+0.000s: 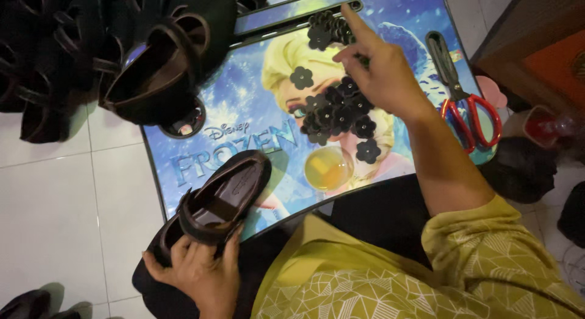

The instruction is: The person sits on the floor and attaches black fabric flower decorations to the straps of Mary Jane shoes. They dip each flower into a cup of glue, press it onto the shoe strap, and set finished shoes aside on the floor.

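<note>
**Inspector:** Report on the right hand (381, 72).

**Assistant:** It hangs over the far half of the small printed table (201, 160). The forefinger is stretched out toward the far edge and the other fingers are curled under, fingertips down among the black flower pieces (341, 115). Whether a piece is pinched beneath them I cannot tell; the fingers hide it.

**Inspector:** Where do the flowers lie from that hand?

**Assistant:** Directly beneath it and just on its left side, in a loose heap at the table's middle. A second small heap (329, 28) sits at the far edge, next to the forefinger tip.

**Inspector:** And the left hand (198, 273)?

**Assistant:** Closed around the heel of a dark brown shoe (219, 200), at the table's near left corner. The shoe's long axis runs from the hand diagonally up and to the right, toe pointing toward the flower heap.

**Inspector:** Which hand is nearer the flowers?

**Assistant:** The right, plainly. The left is well apart.

**Inspector:** Anything else?

**Assistant:** A round dish of yellow liquid (328, 168) near the front edge, red-handled scissors (466, 109) at the right edge, more dark shoes (146, 75) piled at the far left corner.
</note>
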